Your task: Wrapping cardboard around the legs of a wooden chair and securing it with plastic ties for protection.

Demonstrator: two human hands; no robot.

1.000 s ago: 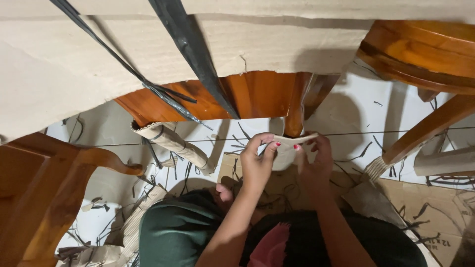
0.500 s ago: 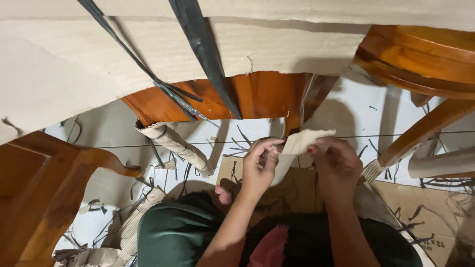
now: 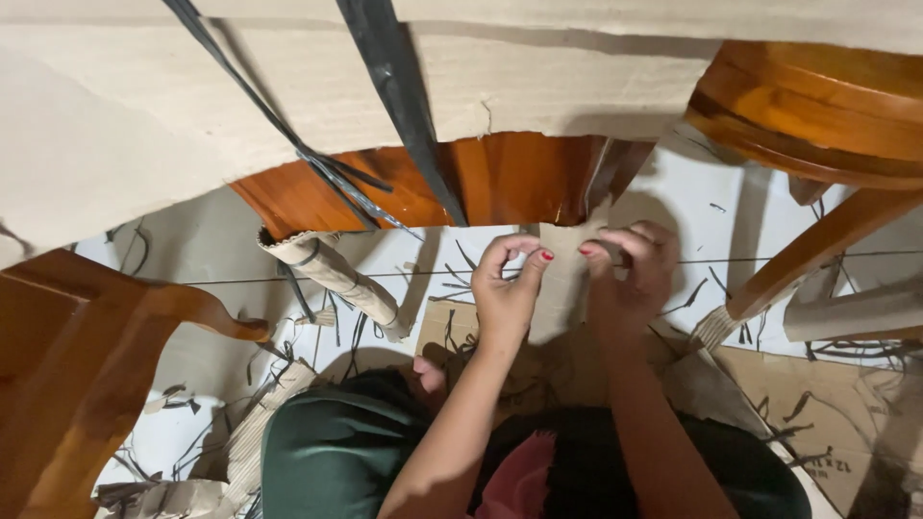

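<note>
White tiled floor (image 3: 673, 207) is seen from above, littered with black strap offcuts and cardboard scraps. At the centre, a strip of brown cardboard wrap (image 3: 561, 279) is pinched at its top edge between thumb and fingertips of the left hand (image 3: 507, 288) and the right hand (image 3: 630, 274); both are closed on it, none released. The strip hangs flat against the polished wooden chair leg (image 3: 586, 197), right below the seat frame (image 3: 481, 183), and reaches down behind the wrists. Outward from there: a big cardboard sheet (image 3: 192, 106) is draped over the chair, crossed by a black plastic strap (image 3: 394, 106). A second leg, already wrapped in corrugated cardboard (image 3: 336, 274), sits to the left; a bare wooden armrest (image 3: 115, 327) is further left. Another chair's seat (image 3: 817, 106) and legs are at upper right, flat brown cardboard (image 3: 827, 394) lower right. Risks, as judged: the grip is at the very edge only, so the strip could slip or tear if pulled hard; loose wrap could sag and leave the varnish exposed; straps underfoot could snag.
</note>
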